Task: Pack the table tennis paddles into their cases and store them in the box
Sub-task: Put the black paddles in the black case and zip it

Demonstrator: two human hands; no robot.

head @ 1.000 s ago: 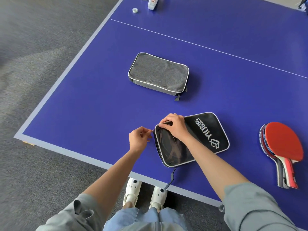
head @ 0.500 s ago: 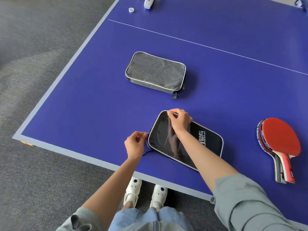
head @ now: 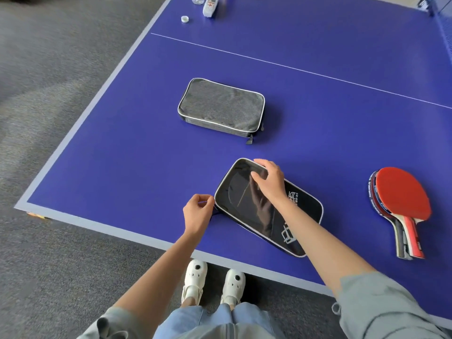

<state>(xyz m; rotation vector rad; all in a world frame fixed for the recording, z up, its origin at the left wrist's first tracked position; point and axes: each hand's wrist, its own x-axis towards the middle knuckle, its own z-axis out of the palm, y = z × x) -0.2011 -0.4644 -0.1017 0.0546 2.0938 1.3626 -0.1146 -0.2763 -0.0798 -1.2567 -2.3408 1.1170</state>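
A black paddle case (head: 247,204) with white piping and a white logo lies flat near the table's front edge. My left hand (head: 197,212) pinches something small, seemingly the zipper pull, at the case's left edge. My right hand (head: 267,179) rests on the case's far corner, fingers curled over the rim. A stack of paddles (head: 401,201), red rubber on top, lies to the right with handles pointing toward me. A grey zipped case (head: 221,107) with white piping sits farther back. No box is in view.
The blue table tennis table (head: 122,155) has a pale border; its left corner (head: 22,206) is close by, with grey carpet beyond. A small white cap (head: 185,19) and a clear container (head: 210,7) stand at the far edge. The net's end (head: 442,11) shows top right.
The black case has turned, its rounded end swinging away from me. My right hand slid along the rim to the far corner; my left hand stayed pinched at the left edge.
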